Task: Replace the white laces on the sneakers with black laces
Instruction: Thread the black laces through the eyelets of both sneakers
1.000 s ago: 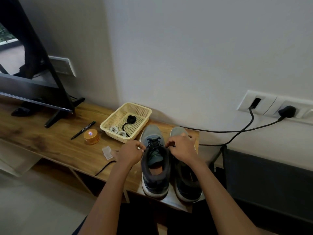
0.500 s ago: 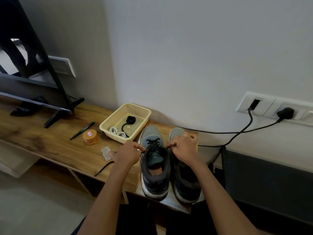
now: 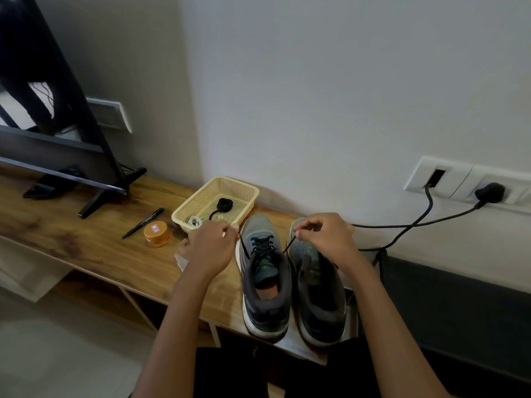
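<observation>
A black lace (image 3: 263, 245) runs through the eyelets of the sneaker (image 3: 265, 305) nearer the basket (image 3: 184, 214). A second sneaker (image 3: 319, 300) stands just beside it, both at the counter's (image 3: 86, 239) near edge. The left hand (image 3: 211, 248) pinches one lace end and the right hand (image 3: 324, 237) pinches the other, drawn apart above the toes. A pen (image 3: 142, 223) and an orange jar (image 3: 157, 234) lie near the basket.

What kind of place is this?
Probably a home living room or bedroom: a TV stands on a wooden console, a wall socket panel has cables plugged in, and sneakers with a black lace sit on the console.
</observation>
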A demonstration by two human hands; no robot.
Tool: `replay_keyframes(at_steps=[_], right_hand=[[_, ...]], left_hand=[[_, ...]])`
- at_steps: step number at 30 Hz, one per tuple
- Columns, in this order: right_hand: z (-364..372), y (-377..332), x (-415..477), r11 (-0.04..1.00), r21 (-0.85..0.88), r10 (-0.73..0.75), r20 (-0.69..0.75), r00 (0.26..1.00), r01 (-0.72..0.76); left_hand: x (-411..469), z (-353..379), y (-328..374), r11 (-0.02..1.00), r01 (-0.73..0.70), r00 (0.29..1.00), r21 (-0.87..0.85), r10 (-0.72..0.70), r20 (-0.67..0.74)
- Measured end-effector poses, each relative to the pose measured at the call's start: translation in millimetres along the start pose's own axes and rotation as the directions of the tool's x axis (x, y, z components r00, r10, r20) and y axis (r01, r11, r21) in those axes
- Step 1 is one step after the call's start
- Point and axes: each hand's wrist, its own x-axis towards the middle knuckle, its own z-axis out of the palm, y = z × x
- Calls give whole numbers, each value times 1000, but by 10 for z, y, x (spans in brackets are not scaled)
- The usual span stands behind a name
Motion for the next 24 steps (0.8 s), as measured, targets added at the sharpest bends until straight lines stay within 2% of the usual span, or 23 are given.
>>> replay_keyframes(at_steps=[4,7,10,13,15,18,24], right_hand=[[-113,-181,-13,987,138,-83,10,996,81],[-201,-361,-57,972,181,-158,14,987,152],[-285,-552,-128,950,246,-201,4,980,194],[-344,-735,-225,897,358,-277,-3,961,260],[-350,-802,-260,848,438,-338,13,941,298],[-271,-797,-251,823,465,-382,28,924,326],[-100,-712,-220,865,487,-202,128,971,116]], left_hand=[[-65,-50,211,963,-80,996,-258,70,-49],[-107,-113,328,871,-154,988,-467,132,-80],[-165,-207,465,785,-242,970,-570,203,-133],[-247,-271,538,676,-275,946,-683,316,-68],[-279,-274,554,653,-272,931,-707,366,-20],[-269,-244,522,685,-279,933,-673,358,-23],[-224,-110,368,769,-197,954,-608,294,63]])
